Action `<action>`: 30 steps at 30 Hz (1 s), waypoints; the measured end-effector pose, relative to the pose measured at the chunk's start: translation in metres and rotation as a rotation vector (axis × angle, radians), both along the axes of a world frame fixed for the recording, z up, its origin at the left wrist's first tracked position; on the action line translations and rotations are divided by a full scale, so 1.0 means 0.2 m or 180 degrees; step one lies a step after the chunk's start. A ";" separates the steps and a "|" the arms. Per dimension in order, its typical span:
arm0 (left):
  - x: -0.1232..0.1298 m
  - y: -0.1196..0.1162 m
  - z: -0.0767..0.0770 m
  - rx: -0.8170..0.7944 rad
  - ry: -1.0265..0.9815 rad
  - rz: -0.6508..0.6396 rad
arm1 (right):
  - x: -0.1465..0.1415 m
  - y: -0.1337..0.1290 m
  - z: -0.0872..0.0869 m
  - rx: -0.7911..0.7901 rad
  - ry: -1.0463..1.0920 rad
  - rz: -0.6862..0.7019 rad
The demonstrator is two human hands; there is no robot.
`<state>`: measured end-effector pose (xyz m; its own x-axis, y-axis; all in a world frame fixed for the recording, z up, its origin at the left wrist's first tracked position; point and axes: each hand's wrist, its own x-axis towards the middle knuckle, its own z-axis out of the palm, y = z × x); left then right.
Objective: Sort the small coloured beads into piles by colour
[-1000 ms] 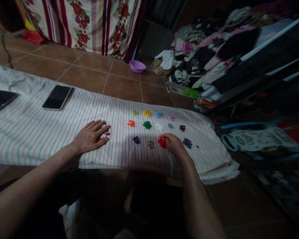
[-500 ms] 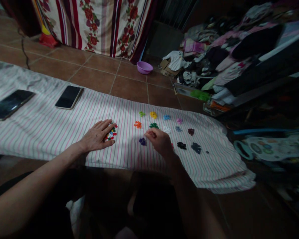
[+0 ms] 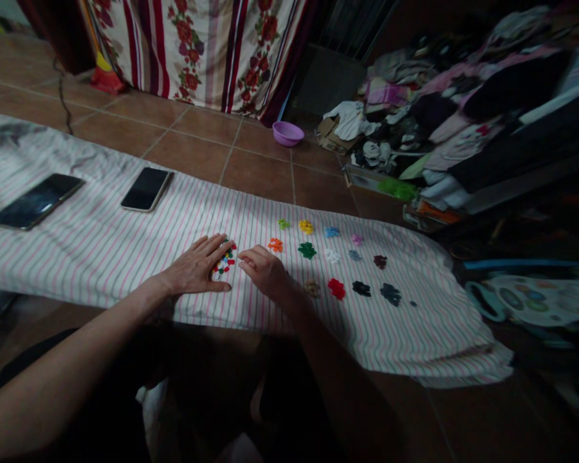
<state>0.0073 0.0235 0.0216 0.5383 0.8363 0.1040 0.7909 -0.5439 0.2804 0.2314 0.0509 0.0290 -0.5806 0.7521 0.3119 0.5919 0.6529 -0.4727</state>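
Note:
My left hand (image 3: 197, 265) lies flat with fingers spread, at the left of a mixed heap of small coloured pieces (image 3: 226, 262), covering part of it. Just right of that heap is my right hand (image 3: 266, 275), its thumb and fingers pinched together; whether a piece is between them I cannot make out. Beyond it sit single-colour heaps: orange pieces (image 3: 275, 245), dark green pieces (image 3: 307, 250), white pieces (image 3: 332, 256) and red pieces (image 3: 336, 289). A tan heap (image 3: 311, 289) shows beside my right wrist. The purple heap is hidden behind my right hand.
The striped cloth (image 3: 212, 212) covers a long low surface. Two phones, a larger one (image 3: 37, 200) and a smaller one (image 3: 147, 189), lie at its left. More heaps, yellow (image 3: 306, 226) and black (image 3: 361, 288) among them, lie rightward. A purple basin (image 3: 288, 133) stands on the floor.
My right hand has moved left from beside the purple and green heaps to the mixed heap, uncovering the red and tan heaps. My left hand stays flat. The view has shifted slightly.

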 end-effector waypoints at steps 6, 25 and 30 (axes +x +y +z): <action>-0.01 0.00 0.02 0.0045 -0.0010 0.0013 | -0.09 0.01 -0.03 0.0025 -0.0258 -0.0010; -0.01 -0.01 -0.01 0.0193 -0.0014 0.0091 | -0.09 0.01 -0.02 0.0137 0.0122 0.0029; 0.00 0.00 -0.03 0.0260 -0.0143 0.0161 | -0.05 0.03 0.00 0.0263 0.0202 -0.0126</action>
